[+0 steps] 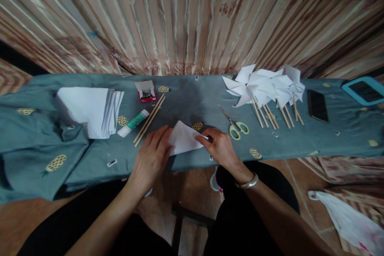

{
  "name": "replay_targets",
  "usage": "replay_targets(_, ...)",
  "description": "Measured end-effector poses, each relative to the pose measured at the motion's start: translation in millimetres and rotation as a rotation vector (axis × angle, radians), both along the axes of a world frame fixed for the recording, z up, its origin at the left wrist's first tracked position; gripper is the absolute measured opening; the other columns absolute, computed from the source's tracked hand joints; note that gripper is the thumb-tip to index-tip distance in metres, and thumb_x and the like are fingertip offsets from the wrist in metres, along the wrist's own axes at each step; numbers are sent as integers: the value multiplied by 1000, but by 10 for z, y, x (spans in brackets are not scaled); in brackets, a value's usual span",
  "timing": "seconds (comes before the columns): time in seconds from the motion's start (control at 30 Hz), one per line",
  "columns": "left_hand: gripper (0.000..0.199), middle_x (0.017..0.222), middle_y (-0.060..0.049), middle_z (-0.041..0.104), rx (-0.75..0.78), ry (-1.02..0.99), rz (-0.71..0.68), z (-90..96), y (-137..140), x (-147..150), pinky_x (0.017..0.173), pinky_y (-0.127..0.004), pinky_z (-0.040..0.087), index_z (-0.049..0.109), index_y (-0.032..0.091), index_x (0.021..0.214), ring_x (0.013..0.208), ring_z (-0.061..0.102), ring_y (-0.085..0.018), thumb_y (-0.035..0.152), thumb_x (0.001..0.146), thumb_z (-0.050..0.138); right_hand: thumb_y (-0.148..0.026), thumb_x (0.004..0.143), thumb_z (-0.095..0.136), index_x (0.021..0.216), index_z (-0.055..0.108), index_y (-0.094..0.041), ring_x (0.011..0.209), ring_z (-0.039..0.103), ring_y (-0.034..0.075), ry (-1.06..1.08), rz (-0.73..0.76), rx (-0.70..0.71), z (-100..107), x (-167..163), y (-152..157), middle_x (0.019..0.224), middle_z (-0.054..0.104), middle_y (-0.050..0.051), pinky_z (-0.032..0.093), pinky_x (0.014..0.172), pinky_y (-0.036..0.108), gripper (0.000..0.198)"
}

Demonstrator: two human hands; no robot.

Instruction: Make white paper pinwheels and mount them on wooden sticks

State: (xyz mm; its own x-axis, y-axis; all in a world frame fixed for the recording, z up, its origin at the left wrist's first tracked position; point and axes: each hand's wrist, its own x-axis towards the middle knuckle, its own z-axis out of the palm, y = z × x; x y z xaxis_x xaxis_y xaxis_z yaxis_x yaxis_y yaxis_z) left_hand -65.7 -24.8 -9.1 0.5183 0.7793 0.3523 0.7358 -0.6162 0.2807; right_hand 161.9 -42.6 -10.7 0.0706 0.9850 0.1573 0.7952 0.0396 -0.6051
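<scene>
Crosswise runs the folded paper [184,139], peak toward the curtain [196,28], grasped by left hand [153,149] and right hand [219,145].

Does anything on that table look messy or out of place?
Mainly the blue-green cloth: it's rumpled and bunched at the left end, around the white paper stack, while its middle lies fairly flat. Nothing looks spilled.

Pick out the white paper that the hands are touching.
The pointed piece of paper between the left hand and the right hand. The stack of paper farther left and the pinwheels farther right lie untouched.
</scene>
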Motion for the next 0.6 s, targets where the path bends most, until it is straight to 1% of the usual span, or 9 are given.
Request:
replay_targets(0.07, 38, 139, -17, 54, 101, 49, -104, 28, -73, 87, 99, -46, 49, 47, 13, 134, 130, 50, -30, 19, 96, 44, -32, 83, 71, 76, 71, -19, 68, 66, 19, 0, 1, -1, 0, -2, 10, 75, 72, 4, 46, 66, 27, 15)
replay_targets(0.13, 39, 141, -16, 53, 140, 86, -200, 17, -174, 184, 106, -48, 43, 47, 11, 134, 137, 42, -30, 14, 95, 43, -32, 83, 71, 75, 70, -19, 67, 66, 19, -2, 3, -4, -5, 0, 17, 74, 71, 4, 45, 65, 27, 15)
replay_targets(0.23, 41, 141, -15, 54, 98, 137, -277, -56, -313, 300, 113, -50, 35, 45, 8, 136, 139, 40, -29, 20, 97, 42, -30, 83, 71, 74, 70, -19, 68, 66, 19, -12, 7, -8, -16, 2, 25, 72, 71, 4, 45, 64, 28, 15)
replay_targets(0.33, 48, 144, -16, 51, 26, 186, -287, -132, -382, 340, 115, -53, 30, 42, 7, 140, 140, 37, -30, 31, 98, 42, -30, 83, 71, 73, 69, -19, 67, 65, 19, -21, 2, 7, -23, -2, 30, 71, 70, 4, 46, 65, 28, 15)
replay_targets(0.43, 54, 147, -17, 47, 2, 216, -278, -167, -395, 328, 115, -54, 28, 40, 7, 141, 142, 35, -32, 39, 97, 44, -30, 85, 69, 74, 69, -19, 69, 64, 20, -30, 20, 44, -30, -8, 34, 72, 70, 5, 48, 68, 30, 16)
replay_targets(0.6, 61, 149, -17, 45, 12, 227, -275, -176, -395, 309, 115, -53, 28, 40, 6, 141, 141, 35, -34, 45, 95, 45, -28, 86, 67, 74, 68, -21, 84, 65, 22, -2, 66, 130, -60, -12, 42, 87, 73, 6, 50, 81, 34, 14)
